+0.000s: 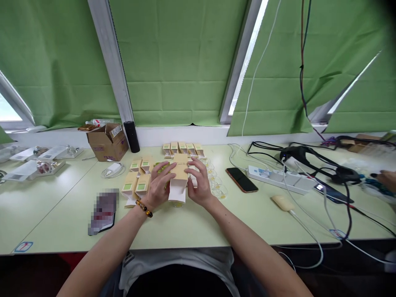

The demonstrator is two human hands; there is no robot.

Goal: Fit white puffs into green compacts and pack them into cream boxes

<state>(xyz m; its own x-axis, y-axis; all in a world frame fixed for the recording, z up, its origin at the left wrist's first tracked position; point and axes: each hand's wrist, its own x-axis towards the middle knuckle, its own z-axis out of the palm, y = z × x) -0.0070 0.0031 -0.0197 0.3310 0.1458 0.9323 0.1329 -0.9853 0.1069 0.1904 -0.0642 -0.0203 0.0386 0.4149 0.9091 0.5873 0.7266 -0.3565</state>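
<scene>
A small tan cardboard box (180, 170) is held over the table between my two hands, its white-lined flap (177, 195) hanging open toward me. My left hand (160, 186), with a beaded bracelet at the wrist, grips the box's left side. On the opposite side, the fingers of my right hand (199, 181) press against it. Similar boxes with green labels (142, 184) stand just left of my left hand, and a row of them (182, 148) is behind. Clear plastic pieces with yellow spots (219, 189) lie right of my right hand. Something green behind my left fingers is mostly hidden.
A phone (241, 180), a white power strip (281, 180) and tangled cables lie to the right, near a black headset (320, 164). Leftward are a blurred-out phone-like object (103, 211), a coiled white charger (113, 169), a brown carton (107, 143) and a black cylinder (131, 137).
</scene>
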